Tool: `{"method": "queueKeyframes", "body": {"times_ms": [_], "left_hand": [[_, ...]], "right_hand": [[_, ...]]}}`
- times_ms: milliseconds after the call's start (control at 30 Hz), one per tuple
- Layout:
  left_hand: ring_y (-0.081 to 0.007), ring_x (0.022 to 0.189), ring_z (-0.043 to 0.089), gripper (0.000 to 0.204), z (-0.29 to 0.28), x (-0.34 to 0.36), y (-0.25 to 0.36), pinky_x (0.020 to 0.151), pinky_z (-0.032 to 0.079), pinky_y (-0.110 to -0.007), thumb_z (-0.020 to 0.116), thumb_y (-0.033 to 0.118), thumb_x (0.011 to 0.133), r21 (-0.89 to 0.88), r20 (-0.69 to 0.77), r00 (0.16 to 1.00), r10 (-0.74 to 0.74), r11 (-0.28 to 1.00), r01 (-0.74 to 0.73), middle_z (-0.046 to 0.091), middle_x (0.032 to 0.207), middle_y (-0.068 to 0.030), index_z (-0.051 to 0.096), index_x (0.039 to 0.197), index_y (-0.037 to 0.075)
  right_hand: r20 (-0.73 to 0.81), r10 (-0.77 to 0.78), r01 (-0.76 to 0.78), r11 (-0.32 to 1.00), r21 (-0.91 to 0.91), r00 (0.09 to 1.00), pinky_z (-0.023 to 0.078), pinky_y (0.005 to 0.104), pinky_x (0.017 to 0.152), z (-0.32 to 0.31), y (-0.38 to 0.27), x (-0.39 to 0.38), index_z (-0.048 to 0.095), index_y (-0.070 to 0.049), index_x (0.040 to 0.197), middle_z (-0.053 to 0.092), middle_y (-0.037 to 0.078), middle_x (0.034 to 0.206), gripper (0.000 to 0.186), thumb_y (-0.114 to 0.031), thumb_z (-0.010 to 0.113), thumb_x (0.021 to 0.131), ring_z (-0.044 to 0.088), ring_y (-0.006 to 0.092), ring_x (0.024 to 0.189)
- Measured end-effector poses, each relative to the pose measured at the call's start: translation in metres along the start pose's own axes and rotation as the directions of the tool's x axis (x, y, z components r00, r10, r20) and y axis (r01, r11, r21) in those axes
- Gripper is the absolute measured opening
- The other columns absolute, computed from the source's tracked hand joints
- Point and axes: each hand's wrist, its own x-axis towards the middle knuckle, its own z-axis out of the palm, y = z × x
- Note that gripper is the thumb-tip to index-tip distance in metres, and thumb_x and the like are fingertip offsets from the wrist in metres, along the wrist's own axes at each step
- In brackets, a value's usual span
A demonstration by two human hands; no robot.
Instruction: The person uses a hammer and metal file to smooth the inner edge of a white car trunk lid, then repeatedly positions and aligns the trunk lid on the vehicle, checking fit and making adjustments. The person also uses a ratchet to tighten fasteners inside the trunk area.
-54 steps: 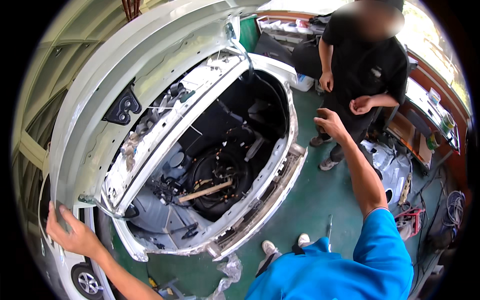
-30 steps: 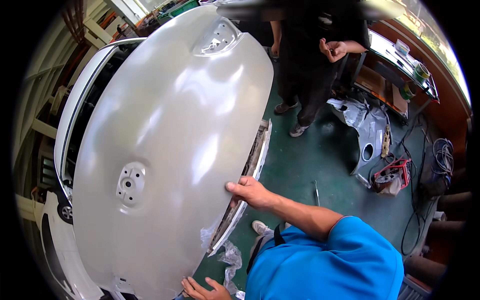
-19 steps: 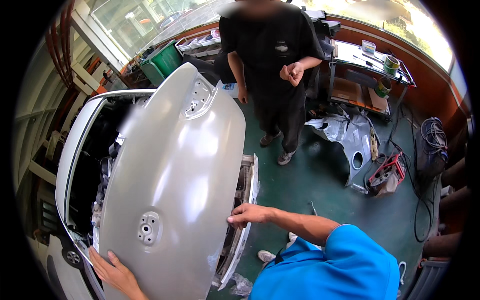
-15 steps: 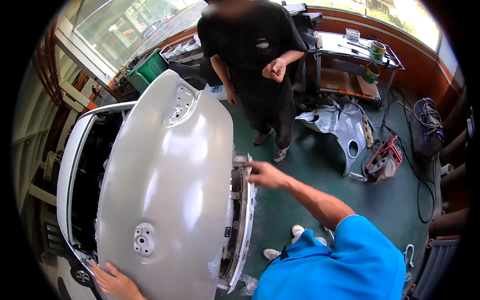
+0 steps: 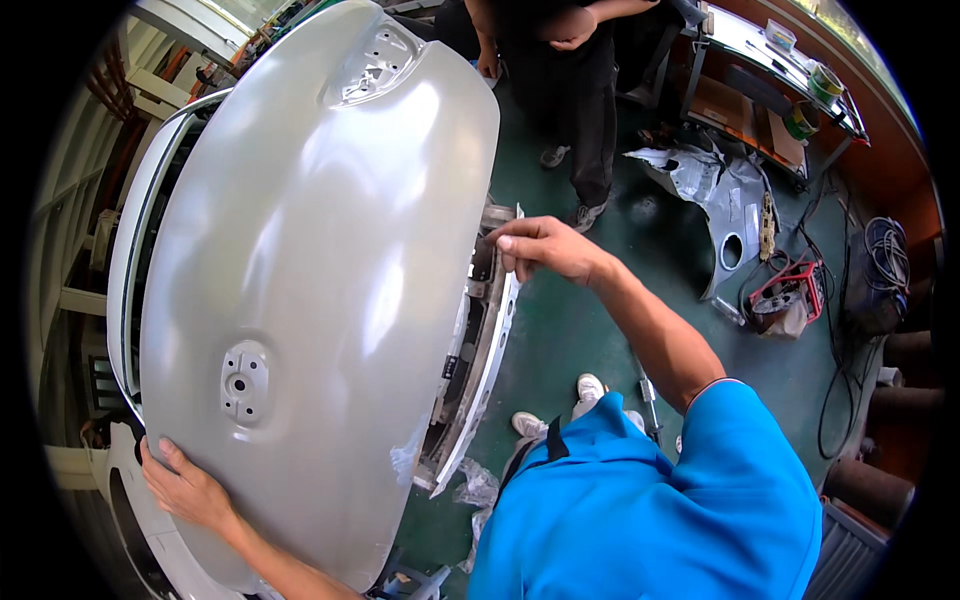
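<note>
A large silver-grey car panel, shaped like a trunk lid [image 5: 310,290], stands over the rear of a car, with a recessed, holed mount near each end. My left hand [image 5: 188,487] lies on its lower left edge, fingers stretched and flat against the surface. Past the panel's right edge, my right hand [image 5: 550,248] hovers above the car's exposed rear frame [image 5: 490,330]. Its fingers are loosely bent and a little apart, with nothing visible in them; some fingertips are hidden under the hand.
A person in dark clothing [image 5: 590,110] stands beyond the panel. On the floor to the right lie a torn silver body part [image 5: 725,200], a red-framed device [image 5: 790,295] and black cables. Farther back is a wheeled work table [image 5: 740,40]. Crumpled plastic [image 5: 478,485] lies near my feet.
My view has dipped, and the panel's upper end sits higher in the picture. My right hand's fingers have curled more. The left hand stays on the panel's edge. The other person's hands have come closer together.
</note>
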Motion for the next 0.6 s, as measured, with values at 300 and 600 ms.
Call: {"method": "queueKeyframes", "body": {"times_ms": [300, 600], "left_hand": [[-0.0347, 0.117, 0.056, 0.061, 0.01, -0.076, 0.046, 0.097, 0.04, -0.05, 0.044, 0.054, 0.101, 0.026, -0.026, 0.999, 0.042, 0.999, -0.041, 0.062, 0.126, -0.0137, 0.057, 0.13, 0.002], [-0.0344, 0.131, 0.051, 0.075, 0.016, -0.168, 0.088, 0.104, 0.039, -0.051, 0.069, 0.053, 0.088, -0.045, 0.22, 0.971, 0.092, 0.995, -0.084, 0.055, 0.141, -0.0146, 0.05, 0.14, 0.002]], "right_hand": [[0.014, 0.416, -0.417, 0.908, 0.037, 0.909, 0.054, 0.0303, 0.065, 0.049, 0.171, -0.027, 0.068, 0.002, 0.116, 0.069, 0.01, 0.087, 0.045, -0.037, 0.07, 0.092, 0.065, 0.0156, 0.07], [-0.119, 0.566, -0.572, 0.819, -0.03, 0.816, 0.055, 0.0314, 0.058, 0.041, 0.246, -0.068, 0.069, 0.004, 0.104, 0.069, 0.01, 0.077, 0.033, -0.026, 0.069, 0.092, 0.066, 0.0168, 0.063]]}}
